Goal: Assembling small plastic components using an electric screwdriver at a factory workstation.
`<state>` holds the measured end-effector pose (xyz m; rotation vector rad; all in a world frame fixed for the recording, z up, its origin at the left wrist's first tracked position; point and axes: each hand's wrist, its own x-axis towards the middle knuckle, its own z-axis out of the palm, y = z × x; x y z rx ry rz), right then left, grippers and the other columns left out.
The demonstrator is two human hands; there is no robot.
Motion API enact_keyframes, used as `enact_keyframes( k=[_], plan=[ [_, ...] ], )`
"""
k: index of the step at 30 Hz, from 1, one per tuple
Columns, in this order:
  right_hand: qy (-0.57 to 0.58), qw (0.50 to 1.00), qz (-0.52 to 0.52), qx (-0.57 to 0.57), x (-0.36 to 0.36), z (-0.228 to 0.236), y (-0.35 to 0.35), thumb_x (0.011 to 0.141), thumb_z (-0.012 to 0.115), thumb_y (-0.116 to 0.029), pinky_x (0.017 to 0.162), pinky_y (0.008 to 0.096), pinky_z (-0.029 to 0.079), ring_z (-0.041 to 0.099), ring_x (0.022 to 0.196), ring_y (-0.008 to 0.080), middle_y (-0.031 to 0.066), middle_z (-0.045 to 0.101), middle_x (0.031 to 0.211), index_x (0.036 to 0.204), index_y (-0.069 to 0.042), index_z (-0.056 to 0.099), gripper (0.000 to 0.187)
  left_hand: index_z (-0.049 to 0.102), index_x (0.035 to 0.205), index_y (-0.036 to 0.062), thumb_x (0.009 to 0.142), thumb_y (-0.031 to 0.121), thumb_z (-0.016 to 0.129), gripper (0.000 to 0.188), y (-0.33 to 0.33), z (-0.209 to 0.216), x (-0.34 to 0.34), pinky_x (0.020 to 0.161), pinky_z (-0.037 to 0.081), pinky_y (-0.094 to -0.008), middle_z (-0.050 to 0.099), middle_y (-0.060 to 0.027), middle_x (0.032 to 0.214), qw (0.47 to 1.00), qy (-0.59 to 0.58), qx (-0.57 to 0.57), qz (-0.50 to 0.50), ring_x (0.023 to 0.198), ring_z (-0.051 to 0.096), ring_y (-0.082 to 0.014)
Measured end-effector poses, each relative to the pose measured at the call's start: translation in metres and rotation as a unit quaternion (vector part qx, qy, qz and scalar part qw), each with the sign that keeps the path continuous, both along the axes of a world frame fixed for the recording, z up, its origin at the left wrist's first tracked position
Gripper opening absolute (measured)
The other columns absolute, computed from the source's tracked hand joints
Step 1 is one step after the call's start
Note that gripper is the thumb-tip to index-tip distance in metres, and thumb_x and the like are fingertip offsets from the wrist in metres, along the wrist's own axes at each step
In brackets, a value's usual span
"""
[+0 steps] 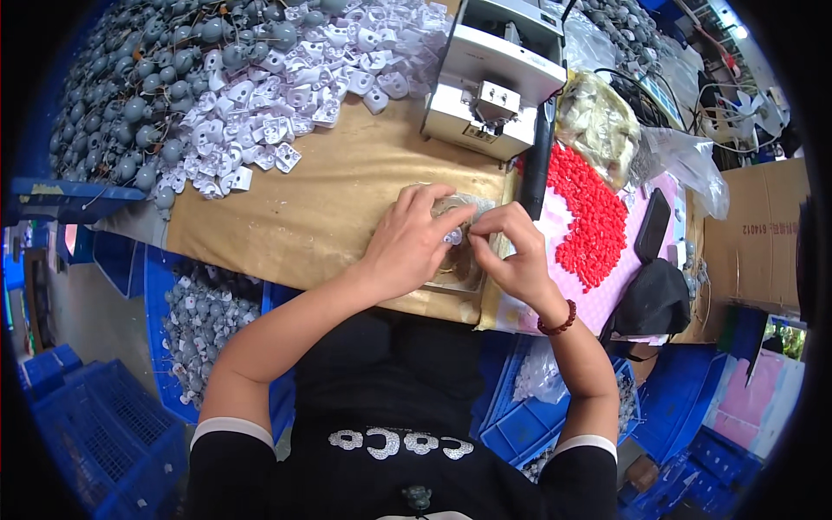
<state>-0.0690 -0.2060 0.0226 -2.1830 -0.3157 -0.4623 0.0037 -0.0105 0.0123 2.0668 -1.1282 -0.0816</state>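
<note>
Near the table's front edge, my left hand (412, 241) has its fingers bent round a small white plastic part (452, 236). Close on its right, my right hand (517, 253) pinches thumb and forefinger together beside that part. What the right fingertips hold, if anything, is too small to make out. Under both hands lies a shallow clear square dish (464, 282), partly covered by them. A heap of similar white plastic parts (286, 108) spreads over the far side of the table.
Grey round parts with wires (134, 108) are piled at the far left. A white and grey bench machine (481, 121) stands beyond my hands. Small red pieces (589, 225) lie to the right, near a black phone (653, 225) and a black cloth bag (654, 299). Below is a blue crate (156, 325).
</note>
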Motion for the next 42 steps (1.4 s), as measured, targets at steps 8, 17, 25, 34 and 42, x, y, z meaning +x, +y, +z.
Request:
enact_keyframes(
  k=[8,17,25,34,42],
  plan=[
    [-0.084,0.977,0.043,-0.190,0.002,-0.017,0.017,0.070,0.079,-0.001,0.083,0.0406,0.052,0.062,0.097,0.0302,0.0088,0.065,0.099,0.099,-0.005,0.068,0.031,0.055,0.135,0.0061,0.090,0.007,0.070,0.047,0.105,-0.001,0.048,0.093,0.050,-0.0319,0.053,-0.0092,0.131,0.923,0.183,-0.212,0.264,0.120,0.054,-0.0187],
    [-0.056,0.975,0.016,-0.212,-0.002,-0.020,0.020,0.071,0.079,-0.002,0.084,0.0440,0.049,0.061,0.103,0.0320,0.0098,0.064,0.105,0.101,-0.008,0.069,0.031,0.057,0.113,-0.0012,0.098,0.007,0.063,0.018,0.275,0.001,0.173,0.067,0.053,-0.0235,0.062,-0.0093,0.097,0.565,0.376,-0.603,0.419,0.086,0.063,-0.0190],
    [-0.013,0.986,0.031,-0.165,0.000,-0.014,0.017,0.076,0.078,-0.003,0.088,0.0432,0.048,0.060,0.102,0.0312,0.0097,0.064,0.105,0.101,-0.007,0.070,0.027,0.058,0.103,0.0009,0.097,0.006,0.067,0.012,0.263,0.020,0.226,0.063,0.054,-0.0245,0.059,-0.0078,0.091,0.485,0.462,-0.647,0.365,0.082,0.062,-0.0175],
    [0.040,0.999,-0.019,-0.005,0.002,0.006,-0.001,0.084,0.073,-0.001,0.089,0.0370,0.050,0.062,0.102,0.0296,0.0147,0.065,0.110,0.108,-0.001,0.069,0.024,0.072,0.114,0.0067,0.097,0.019,0.069,0.021,0.165,0.114,0.149,0.085,0.051,-0.0241,0.070,-0.0033,0.105,0.888,-0.139,-0.237,0.368,0.090,0.065,-0.0135],
    [-0.143,0.989,-0.011,0.033,0.016,0.079,-0.004,0.088,0.065,0.002,0.102,0.0398,0.044,0.058,0.115,0.0310,0.0211,0.060,0.123,0.125,0.005,0.059,0.038,0.068,0.114,0.0011,0.101,0.010,0.060,0.018,0.055,0.126,0.068,0.078,0.055,-0.0252,0.070,-0.0045,0.097,0.926,0.321,-0.187,-0.063,0.088,0.067,-0.0106]
  ],
)
